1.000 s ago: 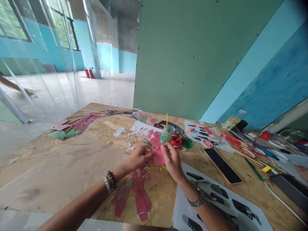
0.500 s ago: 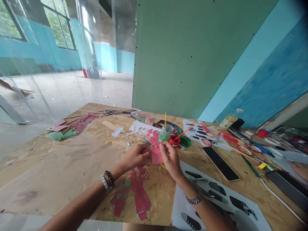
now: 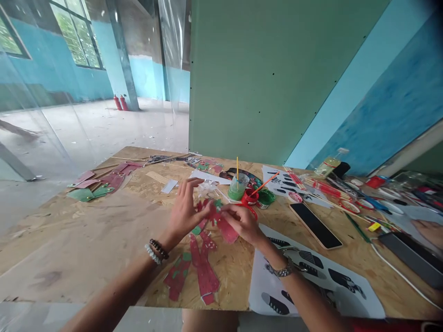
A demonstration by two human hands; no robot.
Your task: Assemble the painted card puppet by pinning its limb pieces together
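Note:
A red painted paper cutout [image 3: 228,231] with green patches is held above the table by my right hand [image 3: 244,225], whose thumb and fingers pinch its edge. My left hand [image 3: 185,210] is at the cutout's other side, fingers raised and apart, with the thumb by its upper part. Whether that thumb touches the paper, I cannot tell. Below the hands lie more red cutout pieces: a long split one [image 3: 205,272] and a green-spotted one [image 3: 178,275]. Just beyond the hands stand a cup of green water [image 3: 237,189] with a yellow brush, a red paint pot [image 3: 249,197] and a green paint pot [image 3: 266,198].
Printed sheets with dark shoe pictures [image 3: 277,281] lie under my right forearm. A phone [image 3: 315,225] is to the right, near red-wrapped sticks [image 3: 327,190] and a bottle [image 3: 328,165]. Other painted cutouts [image 3: 117,177] lie at the far left. Another person's hand [image 3: 429,230] shows at the right edge.
My left hand has lifted and spread its fingers away from the cutout's lower edge. The cutout has turned and tilted in my right hand. The view has shifted slightly.

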